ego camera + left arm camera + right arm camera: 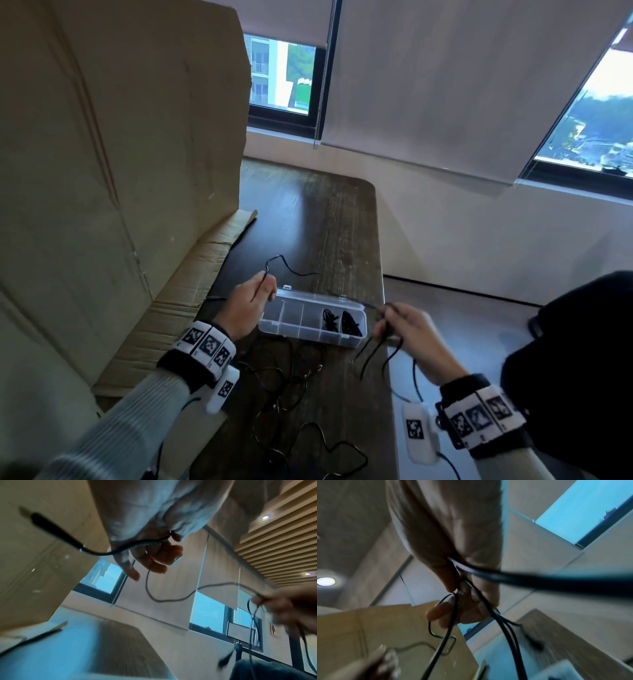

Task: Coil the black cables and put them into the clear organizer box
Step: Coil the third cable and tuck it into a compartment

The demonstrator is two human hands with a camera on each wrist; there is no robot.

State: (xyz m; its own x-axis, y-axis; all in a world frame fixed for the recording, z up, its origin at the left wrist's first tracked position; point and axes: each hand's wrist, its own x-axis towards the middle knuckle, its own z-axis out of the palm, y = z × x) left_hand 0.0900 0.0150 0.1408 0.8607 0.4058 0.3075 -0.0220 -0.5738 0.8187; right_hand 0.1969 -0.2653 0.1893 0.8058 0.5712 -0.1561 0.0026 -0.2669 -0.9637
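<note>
A tangle of loose black cables (291, 394) lies nearest, spread over the near end of the dark wooden table (329, 219), between the two wrists.

A big sheet of cardboard (113, 154) stands along the table's left edge, leaning away, with a folded flap lying at its foot. The table runs away toward the wall and windows, and its far end is rounded at the right corner.

The clear organizer box (310, 317) sits open near the table's right edge, just beyond the tangle and between the two hands. Its two right compartments each hold a coiled black cable (342, 323); the compartments to the left show nothing in them.

The left hand (248, 306) is raised just left of the box, thumb and fingers curled around one thin black cable (291, 269); from the left wrist view the cable passes through the closed fingers and its plug end sticks out to the left. The cable arcs up past the hand over the table and runs across above the box to the right hand.

The right hand (406, 332) is lifted at the table's right edge, just right of the box, fingers closed on the same cable, gathered in several loops that hang down below the fist.
</note>
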